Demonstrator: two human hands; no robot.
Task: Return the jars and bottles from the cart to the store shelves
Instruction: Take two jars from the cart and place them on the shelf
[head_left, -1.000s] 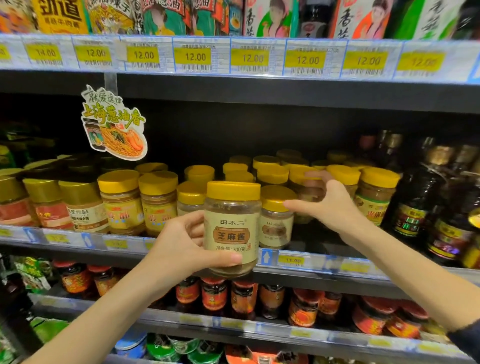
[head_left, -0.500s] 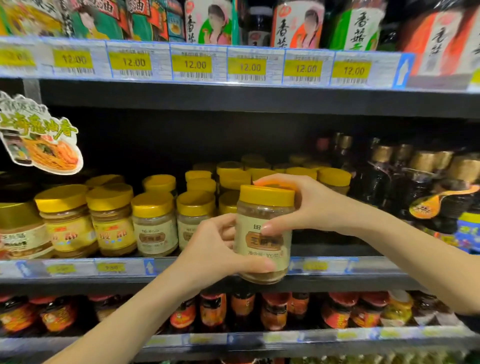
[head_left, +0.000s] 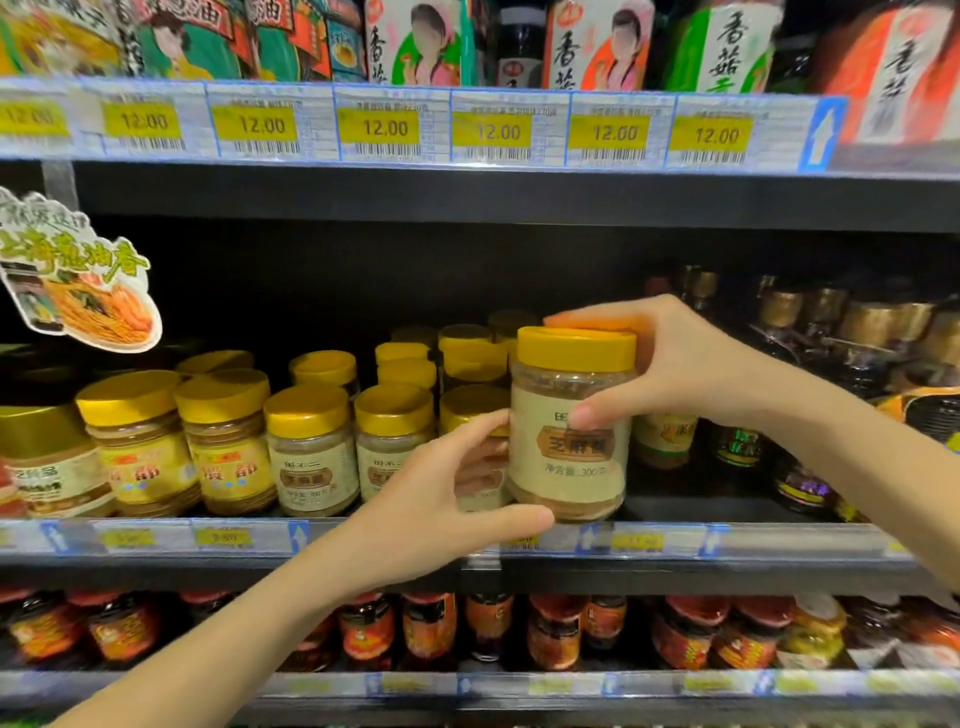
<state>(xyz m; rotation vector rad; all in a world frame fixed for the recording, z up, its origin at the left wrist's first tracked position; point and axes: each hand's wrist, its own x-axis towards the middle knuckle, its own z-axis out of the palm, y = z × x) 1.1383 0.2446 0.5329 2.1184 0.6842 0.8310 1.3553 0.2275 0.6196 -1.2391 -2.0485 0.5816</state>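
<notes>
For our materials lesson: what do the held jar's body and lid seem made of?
Jar body: probably clear plastic, since the tan contents show through a slightly cloudy wall. Lid: likely plastic, opaque yellow with a soft, even sheen.
</notes>
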